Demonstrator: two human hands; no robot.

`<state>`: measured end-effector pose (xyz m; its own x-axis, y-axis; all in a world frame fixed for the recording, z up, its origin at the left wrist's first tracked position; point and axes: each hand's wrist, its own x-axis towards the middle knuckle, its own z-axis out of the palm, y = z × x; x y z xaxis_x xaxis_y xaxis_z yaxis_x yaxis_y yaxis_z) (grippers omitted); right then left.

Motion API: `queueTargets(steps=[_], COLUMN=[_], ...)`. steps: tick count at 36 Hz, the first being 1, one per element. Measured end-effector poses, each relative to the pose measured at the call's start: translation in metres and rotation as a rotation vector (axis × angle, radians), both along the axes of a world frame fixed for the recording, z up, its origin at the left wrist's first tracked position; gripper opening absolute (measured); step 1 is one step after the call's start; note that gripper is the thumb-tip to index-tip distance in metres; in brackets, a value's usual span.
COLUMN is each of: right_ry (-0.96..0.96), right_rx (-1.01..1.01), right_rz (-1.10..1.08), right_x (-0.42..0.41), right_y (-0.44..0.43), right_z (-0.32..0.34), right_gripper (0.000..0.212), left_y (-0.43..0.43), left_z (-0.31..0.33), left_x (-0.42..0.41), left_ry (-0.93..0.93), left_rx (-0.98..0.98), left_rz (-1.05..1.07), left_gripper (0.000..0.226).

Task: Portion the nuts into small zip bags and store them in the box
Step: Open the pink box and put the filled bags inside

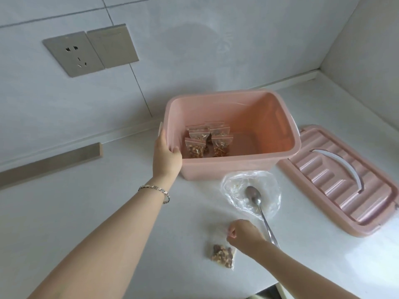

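Storing step: our right hand (pixel 244 234) pinches the zip bag (pixel 222 255) by its top, left hand (pixel 167 156) grips the box (pixel 216 170) rim; next we should lift it in.

Left hand (pixel 167 156) in curled grip, right hand (pixel 246 234) in pinch

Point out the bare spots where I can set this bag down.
Bare counter lies left of the left hand, in front of the wooden strip, and in the corner behind the lid. The right half of the box is free too. Crowded between box and lid: clear plastic bag, spoon.
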<state>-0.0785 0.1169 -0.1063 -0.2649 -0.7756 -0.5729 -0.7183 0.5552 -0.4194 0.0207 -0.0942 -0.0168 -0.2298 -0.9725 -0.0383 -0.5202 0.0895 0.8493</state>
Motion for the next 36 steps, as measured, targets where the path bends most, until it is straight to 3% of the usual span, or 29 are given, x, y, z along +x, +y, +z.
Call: queueTargets(steps=[2,6,12,15,19,24,27,31,36], right_ry=[-0.120,-0.252,-0.113,-0.024,0.026,0.148,0.112,0.050,0.006], right_rx=[-0.029,-0.183,-0.681,-0.813,-0.656,-0.309,-0.216,-0.242,-0.458], right_rz=[-0.001,0.049,0.064,0.019,0.095,0.231,0.209,0.059,-0.100], right_x=[-0.005,-0.019,-0.056,-0.073,-0.085,-0.089,-0.098,-0.112,-0.121], right_y=[-0.001,-0.014,-0.066,-0.102,-0.152,-0.195,-0.207,-0.214,-0.196], right_z=[0.019,0.087,0.194,0.214,0.199,0.134,0.104,0.084,0.092], right_gripper=[0.023,0.028,0.028,0.021,0.005,0.015,0.014,0.017,0.013], left_y=[-0.001,0.000,0.002,0.003,0.004,0.005,0.005,0.003,0.003], left_z=[-0.001,-0.002,-0.003,-0.003,-0.005,-0.003,-0.004,-0.007,-0.006], left_x=[0.001,0.001,0.001,0.002,0.002,0.002,0.002,0.001,0.001], left_ry=[0.014,0.019,0.034,0.004,0.008,0.003,0.012,-0.003,-0.026], left_rx=[-0.001,0.002,-0.012,-0.010,-0.024,-0.036,-0.051,-0.067,-0.078], left_rz=[0.000,0.016,0.024,0.039,0.033,0.037,0.031,0.030,0.028], left_gripper=[0.063,0.062,0.063,0.067,0.071,0.074,0.079,0.080,0.078])
